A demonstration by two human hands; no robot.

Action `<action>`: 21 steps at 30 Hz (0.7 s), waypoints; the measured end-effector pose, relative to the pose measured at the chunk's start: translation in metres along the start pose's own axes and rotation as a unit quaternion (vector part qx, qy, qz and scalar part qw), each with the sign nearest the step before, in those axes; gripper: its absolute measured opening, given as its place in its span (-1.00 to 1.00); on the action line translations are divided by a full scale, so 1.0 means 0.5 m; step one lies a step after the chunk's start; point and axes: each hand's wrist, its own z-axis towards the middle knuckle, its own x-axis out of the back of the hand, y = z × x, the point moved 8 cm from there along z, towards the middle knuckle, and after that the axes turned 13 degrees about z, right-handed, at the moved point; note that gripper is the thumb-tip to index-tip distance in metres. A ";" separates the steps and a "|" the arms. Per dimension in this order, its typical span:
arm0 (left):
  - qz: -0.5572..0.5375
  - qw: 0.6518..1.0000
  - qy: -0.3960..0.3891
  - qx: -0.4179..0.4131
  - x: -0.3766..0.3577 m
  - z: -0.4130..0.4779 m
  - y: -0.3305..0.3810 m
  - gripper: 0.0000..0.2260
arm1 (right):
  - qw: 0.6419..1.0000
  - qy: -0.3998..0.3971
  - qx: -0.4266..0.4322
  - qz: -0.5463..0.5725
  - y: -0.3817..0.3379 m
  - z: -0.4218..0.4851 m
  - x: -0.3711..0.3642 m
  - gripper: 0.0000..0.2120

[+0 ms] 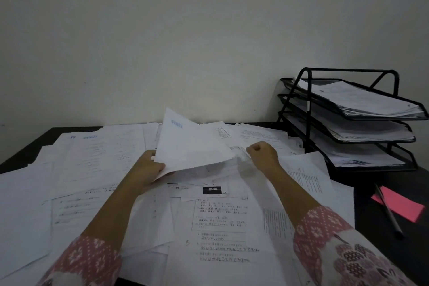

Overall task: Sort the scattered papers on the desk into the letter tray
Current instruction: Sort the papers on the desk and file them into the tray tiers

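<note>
Forearms in pink, flower-patterned sleeves (88,260) reach forward from the near edge of the desk (371,183) over the scattered papers (220,223), which cover nearly all of the dark top.

The left hand (146,169) is turned thumb-up. It grips the near left corner of a lifted sheaf of sheets (195,144), with the thumb on top and the fingers hidden beneath. The sheaf is clear of the pile and tilted, its far edge higher than the near one. Its long axis runs away from the person, and a blue heading sits upside down at the far end, so the top of the page points toward the wall.

The right hand (262,154) is just beside the sheaf's near right corner, knuckles up and fingers curled into a fist. The fist closes on the near edge of a printed sheet (236,148) that lies under the sheaf.

The letter tray (308,123) stands at the far right corner of the desk. It is a black mesh rack of three tiers, each already holding papers. The tiers slope down and open toward the right edge.

Near the right edge, between the tray and the person, lies a pink sticky-note pad (408,210). A pen (395,223) rests across it, its length running from far to near.
</note>
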 end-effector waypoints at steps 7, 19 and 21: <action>-0.105 0.993 0.053 0.014 0.039 0.016 -0.046 -0.67 | 0.954 -0.074 -0.047 -0.287 0.039 0.029 0.004 -0.22; -0.200 0.977 0.080 0.014 0.065 0.035 -0.077 -0.66 | 0.952 -0.143 -0.104 -0.252 0.017 0.054 -0.039 -0.09; -0.207 0.975 0.078 0.017 0.066 0.038 -0.081 -0.66 | 0.963 -0.136 -0.100 -0.212 0.004 0.059 -0.052 -0.41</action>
